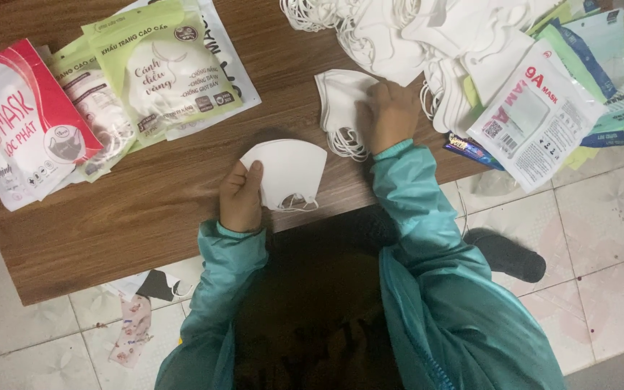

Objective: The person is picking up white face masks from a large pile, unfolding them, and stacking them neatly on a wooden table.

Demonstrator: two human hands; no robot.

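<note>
Hands hold folded white mask; sealed mask packets lie nearby.

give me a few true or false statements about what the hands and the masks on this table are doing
1. The left hand holds a folded white mask just above the table. True.
2. The right hand holds a pair of scissors. False: it rests on a small stack of white masks lying on the table.
3. A large pile of loose white masks lies at the far edge of the table. True.
4. The printed packets by the left hand are all blue. False: they are red-and-white and light green.
5. The table is made of glass. False: it is brown wood grain.
</note>
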